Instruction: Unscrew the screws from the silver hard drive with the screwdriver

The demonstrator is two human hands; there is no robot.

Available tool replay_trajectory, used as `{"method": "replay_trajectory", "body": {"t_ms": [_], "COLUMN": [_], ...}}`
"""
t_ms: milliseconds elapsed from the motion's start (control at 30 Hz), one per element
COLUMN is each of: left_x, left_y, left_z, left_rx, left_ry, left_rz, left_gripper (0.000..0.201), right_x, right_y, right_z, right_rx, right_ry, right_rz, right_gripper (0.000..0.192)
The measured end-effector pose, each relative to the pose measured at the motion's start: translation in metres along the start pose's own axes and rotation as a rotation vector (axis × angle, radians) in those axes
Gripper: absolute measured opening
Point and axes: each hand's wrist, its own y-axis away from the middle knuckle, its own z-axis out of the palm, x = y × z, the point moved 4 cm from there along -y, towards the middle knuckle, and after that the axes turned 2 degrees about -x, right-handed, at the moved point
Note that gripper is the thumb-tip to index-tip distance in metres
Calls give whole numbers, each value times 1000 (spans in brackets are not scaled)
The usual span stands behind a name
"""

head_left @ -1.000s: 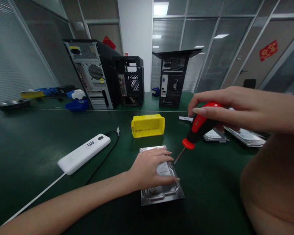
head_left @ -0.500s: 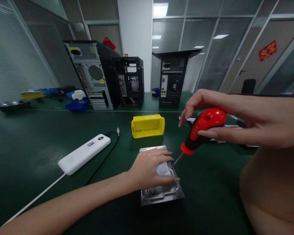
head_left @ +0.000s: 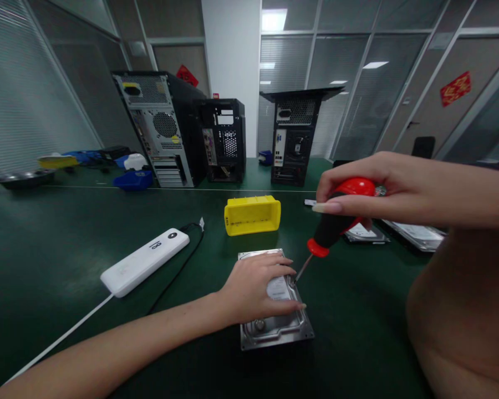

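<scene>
A silver hard drive [head_left: 280,331] lies label up on the table. Across its upper part rests my left hand [head_left: 260,285], its fingers and thumb curled over the drive and reaching its right edge, so part of the label is hidden. My right hand [head_left: 357,185] is wrapped round the red and black handle of a screwdriver [head_left: 328,227], thumb on the near side. The tool slants down to the left. Its tip meets the drive's right edge, close to my left fingertips; a screw there is too small to make out.
Beyond the drive stands a yellow bin [head_left: 253,217]. A white power bank [head_left: 145,262] with cables lies left. More hard drives [head_left: 418,234] lie right, behind my right hand. Computer cases [head_left: 160,130] line the back, near a blue bin [head_left: 133,180] and a metal dish [head_left: 25,178].
My right hand has turned the screwdriver handle and closed its fingers around it, the thumb shifting up and left. My left hand and the drive stay in place.
</scene>
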Motion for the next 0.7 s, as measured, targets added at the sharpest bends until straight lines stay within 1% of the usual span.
{"method": "replay_trajectory", "body": {"t_ms": [100,200,267,367,433,600,700], "left_x": [0,-1,-1,-1,-1,0,1], "left_y": [0,0,0,0,0,0,1], "left_z": [0,1,1,1,1,0,-1], "left_rx": [0,6,11,17,17,15,14], "left_ry": [0,6,8,4,2,2,8], "left_rz": [2,1,3,13,14,11,9], "left_gripper": [56,56,56,56,55,55,55], "right_x": [-1,-1,-1,0,2,8,11], "right_y": [4,5,5,2,-1,-9,-9], "right_z": [-1,0,0,1,1,-1,-1], "right_rx": [7,-7,-21,-37,-29,56,58], "right_ry": [13,18,-8,-76,-89,8,13], "right_rz": [-22,-6,-11,-57,-70,-11,26], "right_gripper": [43,41,42,42,42,42,42]}}
